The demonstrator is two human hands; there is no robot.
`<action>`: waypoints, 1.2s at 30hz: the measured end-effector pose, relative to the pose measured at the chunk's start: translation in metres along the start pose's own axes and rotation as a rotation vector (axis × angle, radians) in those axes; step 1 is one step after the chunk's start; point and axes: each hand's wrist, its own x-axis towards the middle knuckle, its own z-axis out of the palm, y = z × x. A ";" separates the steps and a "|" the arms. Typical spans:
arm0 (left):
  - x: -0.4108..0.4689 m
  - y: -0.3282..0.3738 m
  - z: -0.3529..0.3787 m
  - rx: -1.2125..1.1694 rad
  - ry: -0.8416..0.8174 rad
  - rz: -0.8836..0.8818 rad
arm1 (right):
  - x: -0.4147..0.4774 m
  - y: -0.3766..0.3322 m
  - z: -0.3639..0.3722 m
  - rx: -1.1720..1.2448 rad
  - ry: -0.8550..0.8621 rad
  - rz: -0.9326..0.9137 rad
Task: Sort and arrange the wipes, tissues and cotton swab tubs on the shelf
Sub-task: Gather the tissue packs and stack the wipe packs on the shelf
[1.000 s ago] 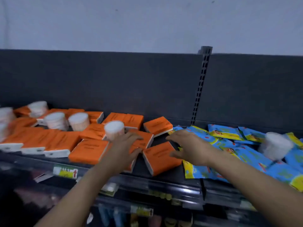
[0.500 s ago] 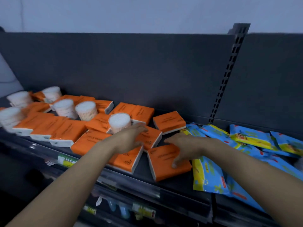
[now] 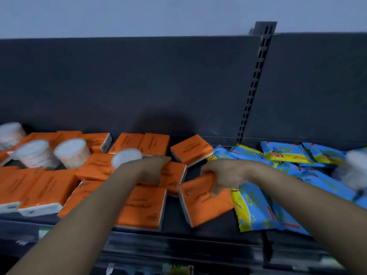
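Orange tissue packs (image 3: 41, 187) lie scattered over the left and middle of the dark shelf (image 3: 210, 233). My left hand (image 3: 151, 170) grips one orange pack (image 3: 174, 175) by its near left edge, just right of a cotton swab tub (image 3: 126, 158). My right hand (image 3: 224, 175) holds another orange pack (image 3: 204, 205) by its far end, and that pack sits tilted. More swab tubs (image 3: 71, 151) stand among the packs at the left. Blue and yellow wipes packs (image 3: 252, 207) lie in a loose heap at the right.
A blurred white tub (image 3: 353, 167) sits on the wipes at far right. A slotted upright post (image 3: 254, 86) divides the dark back panel. Price labels (image 3: 176, 269) run along the shelf's front rail, with a lower shelf below.
Both hands have curled onto orange packs. The right hand has raised the far end of its pack. The view has swung slightly right and the hands look closer.
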 end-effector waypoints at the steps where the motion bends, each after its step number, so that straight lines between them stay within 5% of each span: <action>1: 0.002 0.000 -0.001 0.020 0.003 -0.001 | -0.002 0.001 -0.002 0.049 0.032 0.006; 5: 0.015 -0.005 -0.004 0.163 0.039 0.049 | -0.011 0.011 -0.010 0.275 0.212 0.022; 11: 0.024 -0.006 -0.009 0.054 0.008 0.121 | -0.034 0.027 -0.013 0.569 0.473 0.066; 15: 0.027 -0.006 -0.014 0.030 -0.092 0.095 | -0.043 0.039 -0.010 0.616 0.561 0.075; 23: 0.007 0.013 -0.037 0.116 0.146 0.046 | -0.067 0.062 -0.018 0.547 0.615 0.050; 28: -0.019 0.086 -0.057 -0.201 0.324 0.099 | -0.112 0.097 -0.029 0.434 0.757 0.066; 36: -0.005 0.297 -0.061 -0.537 0.523 0.368 | -0.263 0.225 -0.026 0.395 1.015 0.238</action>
